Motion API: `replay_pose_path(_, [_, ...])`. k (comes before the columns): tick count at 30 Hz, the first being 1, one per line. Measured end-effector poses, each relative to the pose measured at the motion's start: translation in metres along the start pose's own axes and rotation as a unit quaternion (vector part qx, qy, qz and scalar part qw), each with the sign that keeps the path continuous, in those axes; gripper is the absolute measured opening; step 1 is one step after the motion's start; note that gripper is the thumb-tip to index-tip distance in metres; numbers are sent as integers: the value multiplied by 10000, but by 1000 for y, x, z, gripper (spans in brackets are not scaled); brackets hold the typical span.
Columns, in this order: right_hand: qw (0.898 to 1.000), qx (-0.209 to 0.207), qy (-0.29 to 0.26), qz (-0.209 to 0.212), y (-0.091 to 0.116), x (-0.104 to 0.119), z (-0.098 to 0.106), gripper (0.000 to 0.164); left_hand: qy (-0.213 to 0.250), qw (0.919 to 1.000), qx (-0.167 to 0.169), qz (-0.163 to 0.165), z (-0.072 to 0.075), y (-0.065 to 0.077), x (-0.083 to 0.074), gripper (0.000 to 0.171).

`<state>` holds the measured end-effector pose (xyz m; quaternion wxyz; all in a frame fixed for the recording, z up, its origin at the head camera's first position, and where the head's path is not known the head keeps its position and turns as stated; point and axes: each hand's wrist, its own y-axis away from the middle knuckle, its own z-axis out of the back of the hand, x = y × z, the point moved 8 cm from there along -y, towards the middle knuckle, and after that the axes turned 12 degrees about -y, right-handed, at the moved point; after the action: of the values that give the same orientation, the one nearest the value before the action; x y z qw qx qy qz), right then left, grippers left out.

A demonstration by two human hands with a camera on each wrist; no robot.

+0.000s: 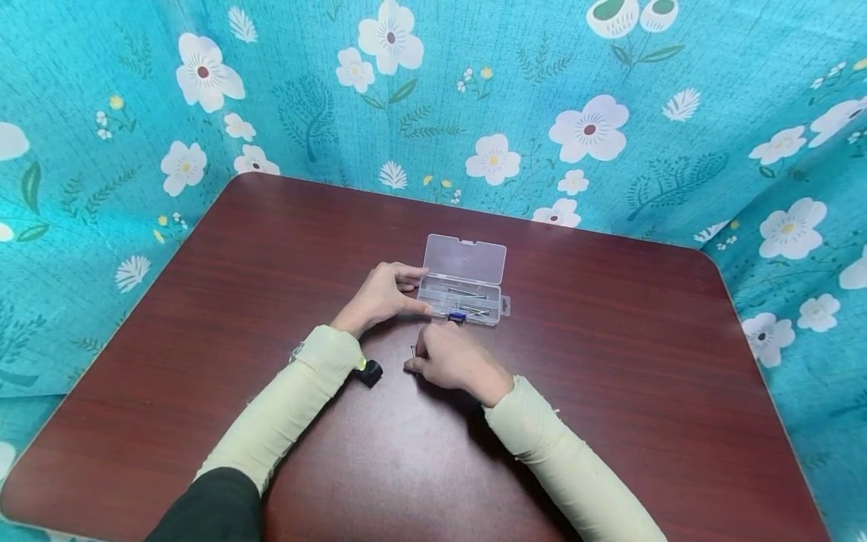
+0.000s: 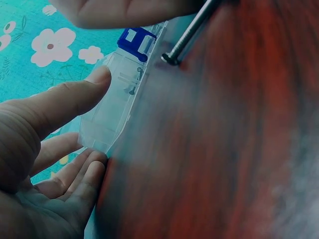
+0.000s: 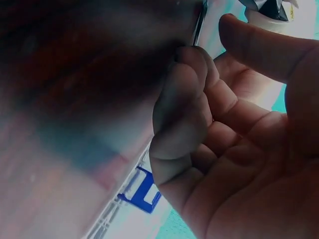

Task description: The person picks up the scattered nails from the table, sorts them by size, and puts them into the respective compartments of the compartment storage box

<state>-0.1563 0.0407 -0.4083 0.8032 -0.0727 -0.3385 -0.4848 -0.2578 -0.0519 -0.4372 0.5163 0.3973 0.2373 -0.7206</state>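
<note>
A clear plastic compartment box [image 1: 465, 260] stands on the table with its lid raised and several metal nails [image 1: 467, 293] inside. My left hand [image 1: 379, 297] holds the box's left end, the thumb at the front wall and the fingers around the far side. A blue latch [image 1: 457, 317] sits on the front edge. Just in front of the box, my right hand [image 1: 457, 357] is low over the table with bent fingers. A loose nail [image 2: 192, 32] lies by its fingertips. The right wrist view shows the thumb apart from the fingers, which seem to touch the nail.
The dark red wooden table [image 1: 325, 241] has rounded corners. A blue flowered curtain [image 1: 440, 113] hangs behind it and along both sides. A small black device [image 1: 369, 373] is at the left wrist. The box's hanging tab [image 1: 506, 306] sticks out on its right.
</note>
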Motion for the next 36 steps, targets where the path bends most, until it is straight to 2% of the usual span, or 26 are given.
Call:
replay_pose_path(6, [9999, -28, 142, 84, -2, 1, -2, 23, -2, 10000, -28, -10, 0, 0, 0, 70])
replay_pose_path(11, [9992, 89, 386, 16, 0, 0, -3, 30, 17, 10000, -9, 1, 1, -1, -2, 71])
replay_pose_path(16, [9974, 261, 649, 165, 2, 1, -9, 20, -22, 10000, 26, -6, 1, 0, -2, 73])
replay_pose_path(19, [9987, 194, 332, 332, 4, 3, -9, 13, -50, 10000, 22, 43, 1, 0, -1, 73])
replay_pose_path(22, [9976, -217, -368, 543, 6, 4, 0, 10, -42, 10000, 1, 39, 1, 0, 0, 71])
replay_pose_path(25, [9897, -742, -982, 727, 10, 4, 12, 10, -4, 10000, -12, -76, 0, -1, -1, 69])
replay_pose_path(27, [9843, -932, -1288, 767, 11, 3, 17, 8, 8, 9999, -20, -165, 0, -1, -3, 68])
replay_pose_path(32, [9771, -997, -1764, 646, 12, -3, 22, 10, 17, 9997, -66, -243, 1, -2, -5, 66])
replay_pose_path(36, [9750, -1058, -1882, 522, 13, -6, 25, 12, 32, 9998, -32, -182, 1, -1, -4, 65])
